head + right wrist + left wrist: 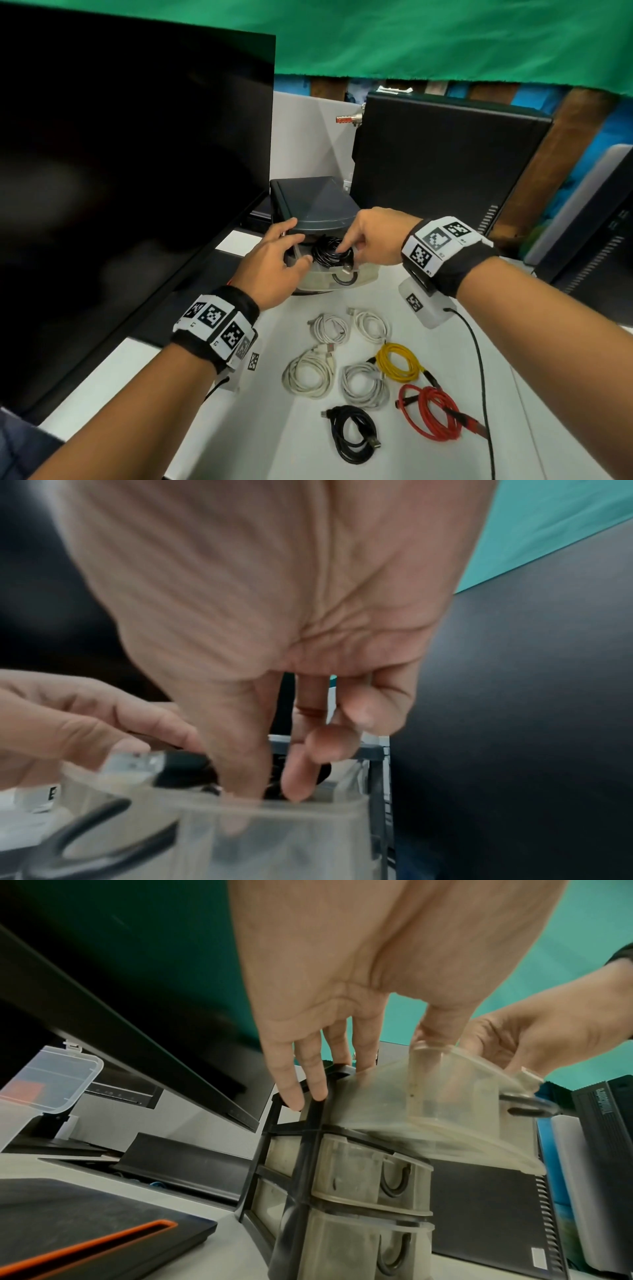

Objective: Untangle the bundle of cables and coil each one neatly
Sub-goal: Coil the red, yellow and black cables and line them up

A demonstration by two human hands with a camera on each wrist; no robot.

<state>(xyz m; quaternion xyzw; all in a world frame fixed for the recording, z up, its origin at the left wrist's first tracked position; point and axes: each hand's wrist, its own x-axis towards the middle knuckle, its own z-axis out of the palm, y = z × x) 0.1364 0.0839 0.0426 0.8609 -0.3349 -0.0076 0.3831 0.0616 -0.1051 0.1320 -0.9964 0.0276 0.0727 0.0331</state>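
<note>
Inside the pulled-out top drawer (363, 274) of a small drawer unit (315, 205) lies a coiled black cable (330, 253). Right hand (375, 236) reaches into the drawer, its fingers (298, 777) loosely curled down onto the coil. Left hand (274, 263) rests at the drawer's left edge, fingers (291, 1085) spread and straight against the unit's frame. Nearer than the drawer, seven more coils sit on the tabletop (267, 428): four white (308, 375), one yellow (399, 363), one red (433, 411), one black (352, 433).
</note>
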